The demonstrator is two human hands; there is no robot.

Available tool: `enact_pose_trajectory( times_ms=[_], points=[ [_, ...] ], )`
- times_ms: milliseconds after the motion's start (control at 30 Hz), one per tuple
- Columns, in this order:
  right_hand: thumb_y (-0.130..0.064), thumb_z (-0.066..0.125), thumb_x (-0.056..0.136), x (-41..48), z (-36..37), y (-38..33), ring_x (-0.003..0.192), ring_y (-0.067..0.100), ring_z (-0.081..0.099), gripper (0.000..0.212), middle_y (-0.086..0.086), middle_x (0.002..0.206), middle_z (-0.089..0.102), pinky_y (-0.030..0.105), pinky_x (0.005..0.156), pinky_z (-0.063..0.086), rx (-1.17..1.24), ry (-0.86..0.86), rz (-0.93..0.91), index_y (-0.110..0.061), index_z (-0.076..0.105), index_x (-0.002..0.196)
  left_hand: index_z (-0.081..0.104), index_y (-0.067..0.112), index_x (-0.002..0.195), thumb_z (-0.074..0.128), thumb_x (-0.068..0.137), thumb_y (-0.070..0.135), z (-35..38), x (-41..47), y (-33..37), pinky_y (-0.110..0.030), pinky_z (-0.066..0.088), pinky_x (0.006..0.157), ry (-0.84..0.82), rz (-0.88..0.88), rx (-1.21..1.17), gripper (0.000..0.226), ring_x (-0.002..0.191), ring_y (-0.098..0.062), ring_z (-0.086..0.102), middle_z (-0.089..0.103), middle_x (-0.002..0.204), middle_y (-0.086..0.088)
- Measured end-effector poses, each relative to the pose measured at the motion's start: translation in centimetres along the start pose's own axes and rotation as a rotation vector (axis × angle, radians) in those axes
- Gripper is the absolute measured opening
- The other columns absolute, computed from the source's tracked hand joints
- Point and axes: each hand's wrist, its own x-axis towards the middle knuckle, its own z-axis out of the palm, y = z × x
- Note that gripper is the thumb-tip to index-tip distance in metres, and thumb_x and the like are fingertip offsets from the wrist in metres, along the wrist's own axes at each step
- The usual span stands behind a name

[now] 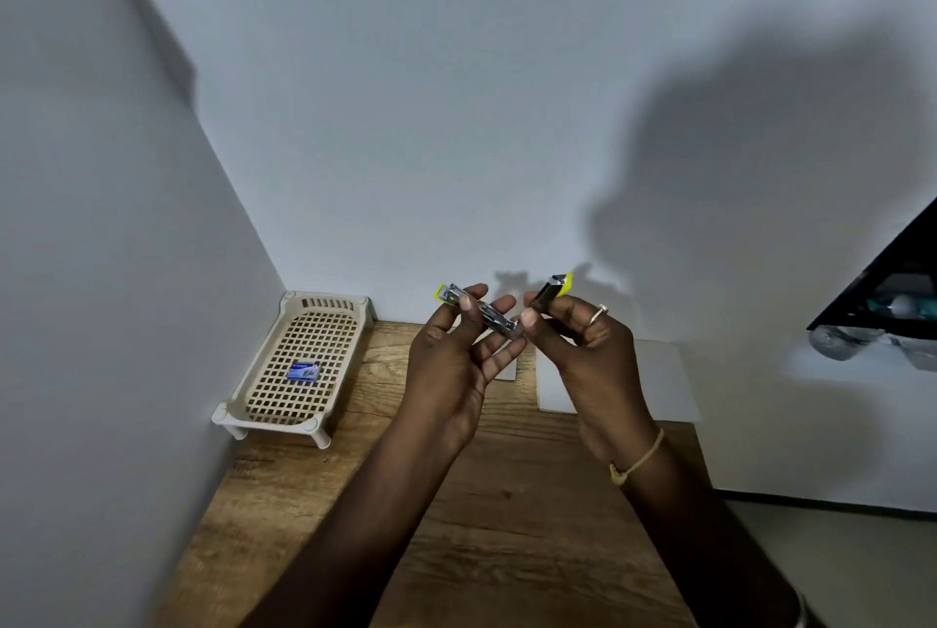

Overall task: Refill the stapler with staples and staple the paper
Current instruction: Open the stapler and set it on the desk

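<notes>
A small yellow and metal stapler (494, 312) is held up in the air above the table, swung open into a V. My left hand (456, 358) grips its lower metal half, whose yellow end points left. My right hand (583, 338) pinches the upper half (555, 290), which tilts up to the right. A small blue staple box (303, 371) lies in the beige tray. White paper sheets (659, 384) lie on the table behind my hands, partly hidden by them.
The beige perforated plastic tray (263, 404) stands on short legs in the left corner of the wooden table (507, 500). Walls close in at the left and back. A dark shelf with bottles (882, 313) juts in at the right.
</notes>
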Motion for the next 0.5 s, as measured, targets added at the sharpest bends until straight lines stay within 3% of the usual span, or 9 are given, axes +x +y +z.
enact_pose_trajectory(
  times_ms=[100, 267, 500],
  points=[
    [-0.014, 0.079, 0.085, -0.1, -0.1, 0.0, 0.103, 0.024, 0.072, 0.016, 0.000, 0.109, 0.078, 0.038, 0.093, 0.057, 0.078, 0.011, 0.028, -0.018, 0.079, 0.101, 0.061, 0.005, 0.119, 0.055, 0.101, 0.025, 0.3, 0.3, 0.1, -0.043, 0.063, 0.081, 0.033, 0.018, -0.091, 0.027, 0.105, -0.038, 0.073, 0.071, 0.119, -0.024],
    [-0.011, 0.083, 0.079, -0.7, 0.4, 0.1, 0.098, 0.016, 0.075, 0.023, 0.004, 0.102, 0.079, 0.022, 0.082, 0.056, 0.202, 0.027, 0.033, -0.014, 0.079, 0.102, 0.061, 0.004, 0.122, 0.057, 0.097, 0.020, 0.5, 0.4, 0.2, -0.035, 0.063, 0.077, 0.039, 0.065, -0.152, 0.030, 0.103, -0.029, 0.075, 0.074, 0.115, -0.019],
    [-0.008, 0.085, 0.078, -1.2, 0.5, 0.8, 0.091, 0.017, 0.076, 0.027, 0.005, 0.097, 0.080, 0.023, 0.077, 0.057, 0.125, 0.029, 0.013, -0.011, 0.078, 0.103, 0.065, 0.007, 0.115, 0.065, 0.086, 0.021, 0.5, 0.5, 0.3, -0.034, 0.063, 0.070, 0.034, 0.051, -0.182, 0.032, 0.099, -0.026, 0.076, 0.077, 0.110, -0.013]
  ],
)
